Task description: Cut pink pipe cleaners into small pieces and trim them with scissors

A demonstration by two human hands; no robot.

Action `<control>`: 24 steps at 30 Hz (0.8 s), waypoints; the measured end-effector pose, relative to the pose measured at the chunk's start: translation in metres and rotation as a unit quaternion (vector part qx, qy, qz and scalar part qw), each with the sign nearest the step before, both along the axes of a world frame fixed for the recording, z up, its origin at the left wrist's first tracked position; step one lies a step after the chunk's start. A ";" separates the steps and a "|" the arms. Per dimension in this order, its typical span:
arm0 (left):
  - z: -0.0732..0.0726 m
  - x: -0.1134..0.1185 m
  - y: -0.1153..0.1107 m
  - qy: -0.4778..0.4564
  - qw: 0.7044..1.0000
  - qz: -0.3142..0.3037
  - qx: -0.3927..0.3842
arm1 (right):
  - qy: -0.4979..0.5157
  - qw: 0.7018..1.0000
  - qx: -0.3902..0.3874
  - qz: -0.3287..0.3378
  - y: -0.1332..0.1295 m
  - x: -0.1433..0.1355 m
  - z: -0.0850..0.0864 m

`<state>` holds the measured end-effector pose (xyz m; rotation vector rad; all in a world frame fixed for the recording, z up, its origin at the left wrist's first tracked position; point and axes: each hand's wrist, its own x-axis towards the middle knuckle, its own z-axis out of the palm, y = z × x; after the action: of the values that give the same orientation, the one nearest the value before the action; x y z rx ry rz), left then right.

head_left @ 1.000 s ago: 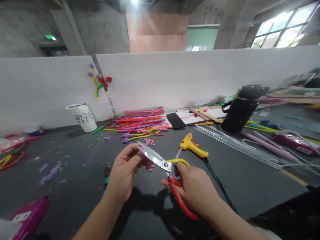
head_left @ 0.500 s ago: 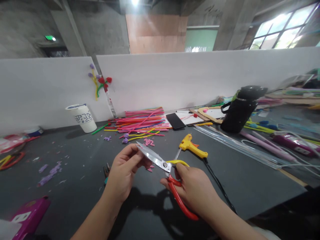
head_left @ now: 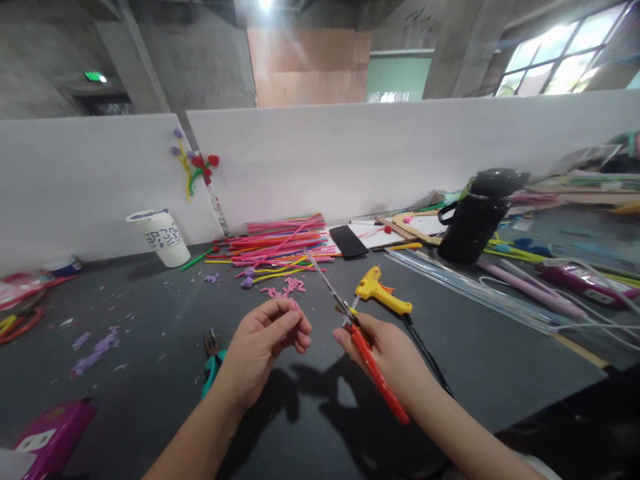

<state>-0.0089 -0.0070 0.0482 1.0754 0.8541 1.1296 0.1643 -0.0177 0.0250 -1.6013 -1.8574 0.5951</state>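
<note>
Between the thumb and forefinger of my left hand (head_left: 267, 343) is a small pink piece (head_left: 295, 306), mostly covered by the fingertips. My right hand (head_left: 385, 350) is closed around the handles of red-and-yellow scissors (head_left: 377, 373), whose blades point up and away, apart from the left hand. Small cut pink pieces (head_left: 294, 285) lie on the table just beyond my left hand. Behind them is a bundle of pink and other coloured pipe cleaners (head_left: 280, 247). Purple-tipped yellow stems (head_left: 249, 279) rest in front of the bundle.
A yellow glue gun (head_left: 383, 293) with a black cord lies beyond my right hand. Teal-handled pliers (head_left: 213, 363) sit beside my left wrist. A white cup (head_left: 165, 240), a phone (head_left: 349, 241) and a black flask (head_left: 477, 220) stand or lie farther back.
The scissor blades have swung away from my left fingers and now point forward, turned edge-on. More pink pieces show on the table, and a pink bit is visible at my left fingertips.
</note>
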 end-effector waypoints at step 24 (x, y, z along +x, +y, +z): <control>-0.022 0.018 -0.002 0.113 0.992 -0.060 -0.012 | 0.213 0.975 -0.043 0.052 0.005 -0.014 0.004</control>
<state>0.0095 -0.0088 0.0263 1.2333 0.9647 0.9066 0.1499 -0.0128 0.0285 -1.3055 -1.6144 0.9909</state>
